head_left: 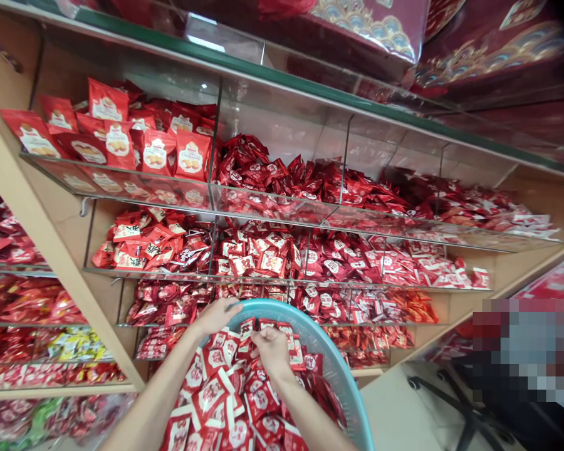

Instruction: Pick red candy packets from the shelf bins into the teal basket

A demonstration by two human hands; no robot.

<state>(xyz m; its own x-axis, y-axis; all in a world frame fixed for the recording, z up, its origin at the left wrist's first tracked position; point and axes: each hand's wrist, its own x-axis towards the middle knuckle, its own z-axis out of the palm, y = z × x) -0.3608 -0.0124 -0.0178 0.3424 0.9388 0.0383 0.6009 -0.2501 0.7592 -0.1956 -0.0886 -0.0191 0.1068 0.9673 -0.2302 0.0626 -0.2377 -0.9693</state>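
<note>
A turquoise plastic basket (352,382), heaped with small red-and-white wrapped snack packets (211,394), stands in front of me below the shelves. At its far left edge, my left hand (219,315) is closed over the rim. Inside the basket, near the far side, my right hand (271,351) has its fingers curled on a red packet (247,328) at the top of the heap. More packets lie around and under that hand, and its fingertips are partly hidden.
Glass shelves (263,207) with clear dividers rise ahead, filled with red packets. Larger red pouches (108,141) stand upper left; yellow packets (75,344) lie lower left. Big dark-red boxes (371,25) sit on top. A black chair base (465,401) is at right, beside a blurred-out patch.
</note>
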